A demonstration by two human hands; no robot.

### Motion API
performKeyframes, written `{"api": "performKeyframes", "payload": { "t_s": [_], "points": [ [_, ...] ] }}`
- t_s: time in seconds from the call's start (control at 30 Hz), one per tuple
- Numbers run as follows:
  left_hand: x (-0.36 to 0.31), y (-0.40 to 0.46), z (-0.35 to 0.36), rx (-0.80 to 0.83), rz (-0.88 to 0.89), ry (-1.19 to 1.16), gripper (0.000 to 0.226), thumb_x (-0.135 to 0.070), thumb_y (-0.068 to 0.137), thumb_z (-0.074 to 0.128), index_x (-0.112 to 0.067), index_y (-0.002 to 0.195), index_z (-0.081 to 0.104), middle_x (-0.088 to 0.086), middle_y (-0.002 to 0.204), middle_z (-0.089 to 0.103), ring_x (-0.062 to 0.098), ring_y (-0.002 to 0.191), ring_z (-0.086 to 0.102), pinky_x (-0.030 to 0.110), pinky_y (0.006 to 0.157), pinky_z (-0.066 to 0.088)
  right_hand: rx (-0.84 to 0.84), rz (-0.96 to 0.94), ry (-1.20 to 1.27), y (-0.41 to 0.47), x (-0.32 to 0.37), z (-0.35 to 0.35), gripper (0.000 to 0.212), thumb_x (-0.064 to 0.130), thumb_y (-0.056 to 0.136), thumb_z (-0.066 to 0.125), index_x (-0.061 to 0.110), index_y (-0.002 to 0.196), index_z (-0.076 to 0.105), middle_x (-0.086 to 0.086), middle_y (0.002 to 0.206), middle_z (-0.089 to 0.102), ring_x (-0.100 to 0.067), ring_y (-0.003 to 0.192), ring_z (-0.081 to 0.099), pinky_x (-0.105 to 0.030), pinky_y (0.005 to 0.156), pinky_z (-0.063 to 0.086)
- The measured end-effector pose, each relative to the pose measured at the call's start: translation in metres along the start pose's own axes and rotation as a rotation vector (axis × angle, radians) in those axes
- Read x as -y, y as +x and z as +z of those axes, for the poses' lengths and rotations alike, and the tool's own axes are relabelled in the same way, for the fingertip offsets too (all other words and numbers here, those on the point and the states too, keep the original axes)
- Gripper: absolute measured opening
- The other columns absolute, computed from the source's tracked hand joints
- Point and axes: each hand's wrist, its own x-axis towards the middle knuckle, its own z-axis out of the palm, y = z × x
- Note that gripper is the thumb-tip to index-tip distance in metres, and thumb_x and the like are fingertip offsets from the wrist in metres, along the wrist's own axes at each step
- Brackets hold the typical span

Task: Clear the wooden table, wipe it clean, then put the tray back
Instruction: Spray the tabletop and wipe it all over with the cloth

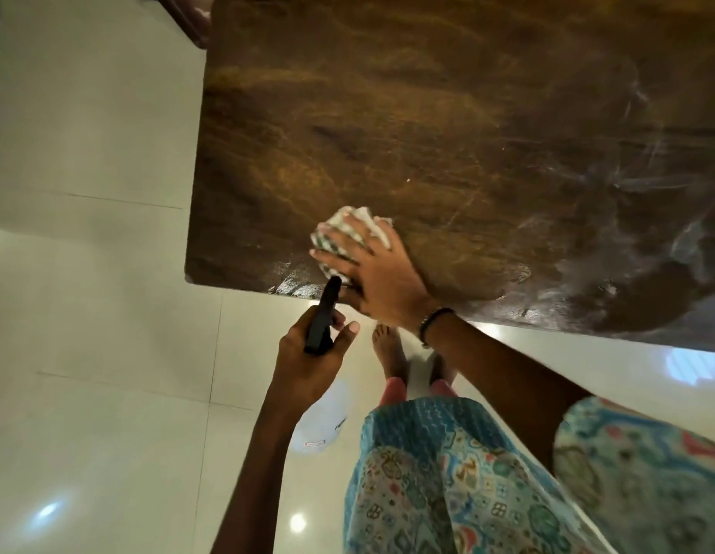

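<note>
The dark wooden table [428,133] fills the upper right of the view, and nothing but the cloth lies on it. My right hand [368,273] presses a crumpled white and green checked cloth [342,223] flat on the tabletop near its front left corner, fingers spread over it. My left hand [308,365] hovers just off the table's front edge, gripping a spray bottle [323,313] by its black trigger head. The nozzle points at the table edge and the white body hangs below my palm. No tray is in view.
Wet streaks and smears shine on the right part of the tabletop [647,185]. Glossy white floor tiles [88,313] surround the table on the left and front. My bare feet [388,349] stand at the front edge. A dark piece of furniture [192,22] sits at the top left.
</note>
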Motion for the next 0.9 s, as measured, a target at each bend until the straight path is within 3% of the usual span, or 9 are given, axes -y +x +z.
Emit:
{"api": "performKeyframes", "payload": {
  "t_s": [0.1, 0.2, 0.3, 0.4, 0.5, 0.63, 0.73, 0.8, 0.9],
  "points": [
    [0.002, -0.001, -0.011, -0.019, 0.020, -0.006, 0.009, -0.028, 0.082, 0.069, -0.027, 0.087, 0.062, -0.006, 0.051, 0.046, 0.007, 0.043, 0.041, 0.014, 0.049, 0.036, 0.045, -0.088, -0.011, 0.025, 0.039, 0.016, 0.060, 0.037, 0.088, 0.052, 0.032, 0.146, 0.036, 0.000, 0.158, 0.026, -0.032, 0.147, 0.015, -0.058, 0.116, 0.013],
    [0.006, 0.000, -0.027, 0.010, 0.025, -0.013, 0.017, -0.028, 0.083, 0.068, -0.042, 0.081, 0.057, -0.003, 0.058, 0.051, 0.013, 0.053, 0.044, 0.024, 0.055, 0.039, 0.042, -0.171, -0.007, 0.027, 0.039, 0.016, 0.055, 0.042, 0.092, 0.044, 0.031, 0.146, 0.036, 0.000, 0.158, 0.026, -0.031, 0.148, 0.014, -0.055, 0.117, 0.012],
    [0.007, 0.002, -0.037, 0.043, 0.013, 0.018, 0.009, -0.032, 0.082, 0.068, -0.026, 0.085, 0.061, 0.011, 0.065, 0.054, 0.014, 0.054, 0.044, 0.031, 0.058, 0.040, 0.066, -0.237, -0.070, -0.003, 0.015, 0.010, 0.051, 0.046, 0.093, 0.041, 0.032, 0.142, 0.040, 0.000, 0.156, 0.030, -0.031, 0.147, 0.018, -0.055, 0.118, 0.014],
    [0.004, 0.005, -0.035, 0.073, 0.042, 0.066, 0.016, -0.030, 0.082, 0.069, -0.018, 0.087, 0.061, 0.006, 0.069, 0.059, 0.007, 0.049, 0.044, 0.021, 0.056, 0.041, 0.078, -0.108, -0.108, -0.061, -0.021, 0.005, 0.057, 0.049, 0.091, 0.042, 0.035, 0.146, 0.034, -0.001, 0.156, 0.029, -0.031, 0.146, 0.019, -0.053, 0.119, 0.010],
    [-0.002, 0.008, -0.027, 0.103, 0.096, 0.065, 0.016, -0.027, 0.082, 0.069, -0.015, 0.090, 0.062, -0.004, 0.077, 0.062, 0.004, 0.055, 0.049, 0.006, 0.055, 0.039, 0.075, 0.059, -0.098, -0.105, -0.065, -0.011, 0.060, 0.051, 0.091, 0.035, 0.036, 0.148, 0.025, -0.003, 0.157, 0.026, -0.031, 0.145, 0.018, -0.053, 0.118, 0.009],
    [-0.012, 0.008, -0.002, 0.149, 0.136, 0.081, 0.017, -0.025, 0.082, 0.069, -0.014, 0.094, 0.063, -0.010, 0.076, 0.059, -0.002, 0.055, 0.050, 0.001, 0.057, 0.037, -0.002, 0.334, -0.048, -0.098, -0.103, -0.028, 0.060, 0.048, 0.091, 0.040, 0.038, 0.148, 0.022, 0.001, 0.159, 0.019, -0.027, 0.147, 0.011, -0.048, 0.118, 0.003],
    [-0.015, 0.003, 0.021, 0.213, 0.161, 0.095, 0.019, -0.023, 0.082, 0.069, -0.014, 0.096, 0.061, -0.013, 0.070, 0.056, -0.005, 0.053, 0.051, 0.001, 0.056, 0.036, -0.093, 0.430, -0.023, -0.065, -0.093, -0.024, 0.059, 0.048, 0.092, 0.043, 0.036, 0.147, 0.028, 0.001, 0.159, 0.022, -0.029, 0.147, 0.013, -0.056, 0.115, 0.008],
    [-0.018, -0.004, 0.038, 0.248, 0.176, 0.104, 0.017, -0.021, 0.082, 0.070, -0.012, 0.094, 0.060, -0.011, 0.069, 0.057, -0.004, 0.052, 0.051, 0.002, 0.056, 0.036, -0.074, 0.318, -0.042, -0.057, -0.086, -0.019, 0.059, 0.048, 0.091, 0.041, 0.034, 0.147, 0.030, -0.003, 0.158, 0.025, -0.033, 0.146, 0.017, -0.058, 0.114, 0.012],
    [-0.021, -0.016, 0.065, 0.310, 0.183, 0.149, 0.024, -0.025, 0.080, 0.072, -0.007, 0.090, 0.060, 0.000, 0.075, 0.062, 0.001, 0.054, 0.051, 0.011, 0.059, 0.039, 0.024, -0.027, -0.134, -0.079, -0.093, -0.019, 0.061, 0.049, 0.091, 0.038, 0.033, 0.149, 0.027, -0.004, 0.157, 0.026, -0.034, 0.145, 0.020, -0.056, 0.116, 0.013]
  ]
}}
